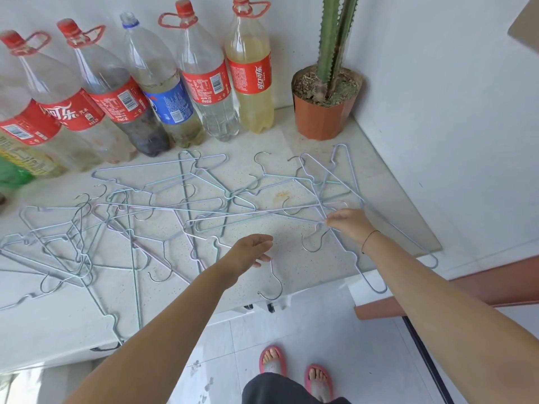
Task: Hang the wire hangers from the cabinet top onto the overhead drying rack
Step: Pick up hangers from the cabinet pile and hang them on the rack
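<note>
Several thin wire hangers [163, 208] in pale blue, grey and lilac lie tangled across the white speckled cabinet top [291, 266]. My right hand [348, 224] pinches the neck of one pale hanger [354, 258] near the right side, its hook curling just below my fingers. My left hand [252, 250] hovers with loosely curled fingers over the front middle, thumb side touching the stem of a hook [274, 282] that juts past the cabinet's front edge. The overhead drying rack is out of view.
Several large plastic bottles [204, 83] stand in a row along the back wall. A cactus in a terracotta pot [323, 112] stands in the back right corner. White wall closes the right side. Tiled floor and my sandalled feet [294, 371] lie below the front edge.
</note>
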A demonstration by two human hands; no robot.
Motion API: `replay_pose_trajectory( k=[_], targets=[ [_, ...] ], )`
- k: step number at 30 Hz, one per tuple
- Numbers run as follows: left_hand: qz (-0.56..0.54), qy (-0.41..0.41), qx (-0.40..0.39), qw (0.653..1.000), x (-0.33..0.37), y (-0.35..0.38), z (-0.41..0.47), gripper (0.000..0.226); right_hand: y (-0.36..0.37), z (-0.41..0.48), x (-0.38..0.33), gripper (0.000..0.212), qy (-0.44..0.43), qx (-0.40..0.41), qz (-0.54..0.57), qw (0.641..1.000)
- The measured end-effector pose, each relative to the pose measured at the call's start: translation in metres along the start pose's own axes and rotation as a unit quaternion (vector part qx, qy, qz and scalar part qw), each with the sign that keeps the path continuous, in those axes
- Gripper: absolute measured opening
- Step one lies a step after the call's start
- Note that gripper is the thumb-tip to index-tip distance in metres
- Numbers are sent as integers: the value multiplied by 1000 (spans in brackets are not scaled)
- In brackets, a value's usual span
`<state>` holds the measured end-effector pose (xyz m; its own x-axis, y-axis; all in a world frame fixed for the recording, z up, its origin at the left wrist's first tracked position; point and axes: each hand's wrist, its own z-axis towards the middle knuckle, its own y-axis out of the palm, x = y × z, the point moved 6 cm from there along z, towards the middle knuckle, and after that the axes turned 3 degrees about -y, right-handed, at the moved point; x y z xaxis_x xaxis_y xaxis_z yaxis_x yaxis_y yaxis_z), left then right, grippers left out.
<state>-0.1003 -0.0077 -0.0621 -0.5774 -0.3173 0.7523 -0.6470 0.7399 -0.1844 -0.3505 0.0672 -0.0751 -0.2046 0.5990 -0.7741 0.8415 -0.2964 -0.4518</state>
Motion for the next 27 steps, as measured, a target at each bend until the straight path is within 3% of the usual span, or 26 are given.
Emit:
replay_pose_trajectory(
  k=[7,14,23,27],
  targets=[
    [148,3,-8,989,3,-5,11,29,-3,1,-2,42,43,-28,36,998],
    [250,-5,-84,965,15,1,21,50,-18,-5,-14,21,77,-88,91,989],
    [298,-51,-151,941,28,18,23,66,-40,-17,-42,30,61,-138,174,973],
    [231,-48,-174,956,29,17,24,66,-45,-23,-52,24,32,-129,255,958]
  ],
)
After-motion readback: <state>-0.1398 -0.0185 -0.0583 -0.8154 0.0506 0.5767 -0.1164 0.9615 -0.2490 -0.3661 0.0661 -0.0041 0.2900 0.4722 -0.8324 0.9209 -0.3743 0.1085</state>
